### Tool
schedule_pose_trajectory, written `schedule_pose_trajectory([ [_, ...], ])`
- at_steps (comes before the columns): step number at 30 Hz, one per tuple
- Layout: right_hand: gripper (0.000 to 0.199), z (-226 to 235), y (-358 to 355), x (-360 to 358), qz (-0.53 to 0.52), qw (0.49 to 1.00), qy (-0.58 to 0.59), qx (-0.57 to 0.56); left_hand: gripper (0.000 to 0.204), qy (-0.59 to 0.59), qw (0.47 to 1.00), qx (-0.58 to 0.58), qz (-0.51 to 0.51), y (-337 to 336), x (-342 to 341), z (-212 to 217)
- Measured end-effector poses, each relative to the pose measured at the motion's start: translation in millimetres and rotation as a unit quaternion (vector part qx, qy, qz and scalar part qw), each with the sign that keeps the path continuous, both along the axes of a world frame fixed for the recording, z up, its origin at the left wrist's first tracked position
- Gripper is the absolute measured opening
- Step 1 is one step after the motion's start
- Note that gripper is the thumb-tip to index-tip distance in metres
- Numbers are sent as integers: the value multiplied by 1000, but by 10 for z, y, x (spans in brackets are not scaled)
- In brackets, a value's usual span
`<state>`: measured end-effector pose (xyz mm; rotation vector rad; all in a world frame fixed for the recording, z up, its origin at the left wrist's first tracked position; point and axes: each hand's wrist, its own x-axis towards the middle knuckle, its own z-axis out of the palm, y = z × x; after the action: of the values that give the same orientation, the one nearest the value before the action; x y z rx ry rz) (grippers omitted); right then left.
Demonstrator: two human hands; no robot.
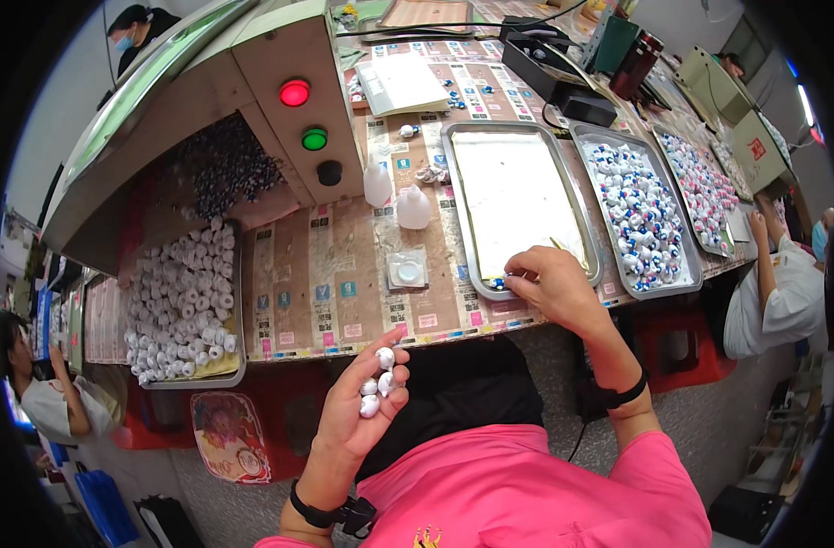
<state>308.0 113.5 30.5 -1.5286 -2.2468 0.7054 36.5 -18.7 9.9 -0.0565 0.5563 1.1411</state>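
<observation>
Cupped in front of my body, my left hand (360,402) holds several small white balls (385,384) in the palm and curled fingers. My right hand (552,285) reaches over the near left corner of a metal tray (462,196) lined with pale yellowish paper. Its fingertips pinch at a small blue-and-white ball (497,283), partly covered by the fingers. To the left, a tray (238,352) bears a heap of white balls (184,292). On the right, another tray (680,290) is full of blue-and-white balls (640,219).
A beige machine (289,55) with red and green lamps stands at left, dark bits inside its opening. White plastic bottles (414,208) and a small clear dish (408,271) sit mid-table. Farther right lies a tray of pink-and-white balls (698,187); people sit at both sides.
</observation>
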Motion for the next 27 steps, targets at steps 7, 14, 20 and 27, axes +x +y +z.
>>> schedule_pose_trajectory([
  [7, 15, -63, 44, -62, -90, 957, 249, -115, 30, 29, 1000, 2, 9, -38, -59, -108],
  [14, 19, 54, -91, -334, 17, 919, 339, -200, 31, 15, 999, 35, 7, -23, -81, -105],
  [20, 18, 203, -113, -717, -5, 894, 349, -281, 31, 17, 999, 47, 9, -78, -117, -192],
  [27, 13, -17, 42, -1022, 98, 966, 232, 55, 29, 9, 999, 41, 13, -92, -130, -132],
])
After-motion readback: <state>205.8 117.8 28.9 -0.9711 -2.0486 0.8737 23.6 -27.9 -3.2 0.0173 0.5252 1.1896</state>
